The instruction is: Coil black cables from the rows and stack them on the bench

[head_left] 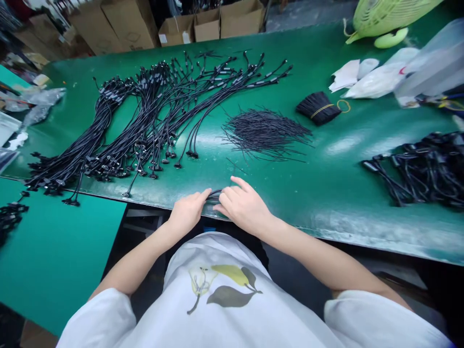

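Note:
A short folded bundle of black cable (214, 195) shows between my hands at the table's front edge. My left hand (187, 210) is closed on its left end. At its right end my right hand (243, 205) is closed too, with one finger raised; that end is hidden under the fingers. Just beyond lies a loose pile of thin black ties (266, 133), with a stray one or two nearer my right hand. Long black cables with connectors (145, 116) lie spread in bunches to the left.
A banded bundle of black strands (319, 107) lies right of the pile. Coiled black cables (424, 169) are heaped on the right of the green table (326, 159). White plastic bags (380, 79) and a yellow-green fan (389, 17) stand at the far right, cardboard boxes (239, 19) behind.

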